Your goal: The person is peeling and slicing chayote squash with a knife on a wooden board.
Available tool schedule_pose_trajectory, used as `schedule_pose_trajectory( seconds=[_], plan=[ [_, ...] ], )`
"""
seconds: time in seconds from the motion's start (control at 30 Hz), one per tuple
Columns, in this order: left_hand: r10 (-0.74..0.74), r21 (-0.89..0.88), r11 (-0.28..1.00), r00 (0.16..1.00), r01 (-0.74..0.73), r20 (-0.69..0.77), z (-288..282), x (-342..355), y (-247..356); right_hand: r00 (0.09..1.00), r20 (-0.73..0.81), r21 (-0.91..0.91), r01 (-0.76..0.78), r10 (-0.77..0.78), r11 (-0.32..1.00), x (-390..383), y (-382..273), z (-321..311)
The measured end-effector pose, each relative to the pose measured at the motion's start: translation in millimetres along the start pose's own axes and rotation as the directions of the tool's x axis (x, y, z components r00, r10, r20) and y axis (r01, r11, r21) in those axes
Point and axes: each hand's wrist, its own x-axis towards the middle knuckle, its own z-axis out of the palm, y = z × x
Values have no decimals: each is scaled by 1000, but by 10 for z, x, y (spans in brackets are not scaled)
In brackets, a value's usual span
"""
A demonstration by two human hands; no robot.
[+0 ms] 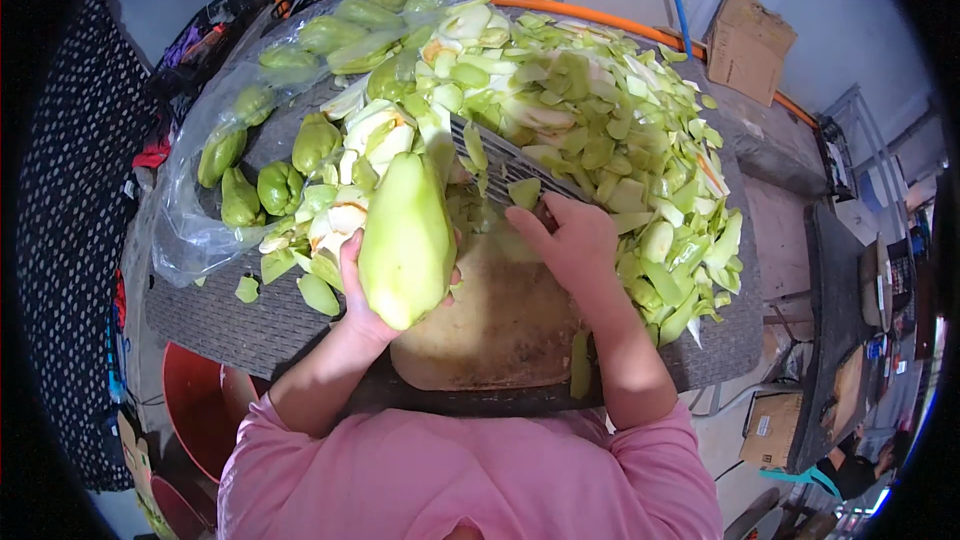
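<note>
The left hand (362, 295) holds a big peeled fruit (405, 245) over the left edge of the board (500, 335). The right hand (578, 240) grips a knife (503, 162). A peel heap (600, 130) crowds its blade. Whole fruits (280, 188) sit left, by a clear bag (182, 240).

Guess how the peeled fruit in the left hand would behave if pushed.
The fruit would probably roll unevenly, being rounded but tapered. Its smooth, peeled surface may be slippery. It seems firm, not sagging in the left hand.
</note>
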Motion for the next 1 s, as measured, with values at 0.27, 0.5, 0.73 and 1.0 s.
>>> schedule_pose_trajectory(
  seconds=[0.27,0.5,0.73,1.0],
  plan=[
    [65,-12,997,931,-75,-360,-190,31,39,916,55,229,375,-397,898,-270,-215,-35],
    [38,-46,997,957,-54,-289,-208,-39,11,908,88,113,399,-409,910,-253,-239,30],
    [-31,-53,998,998,28,-61,-34,-17,-18,997,-41,-52,68,-70,996,12,4,86],
    [113,93,992,926,-85,-361,-3,51,-17,998,-65,199,30,-17,979,-122,-72,-95]
  ],
)
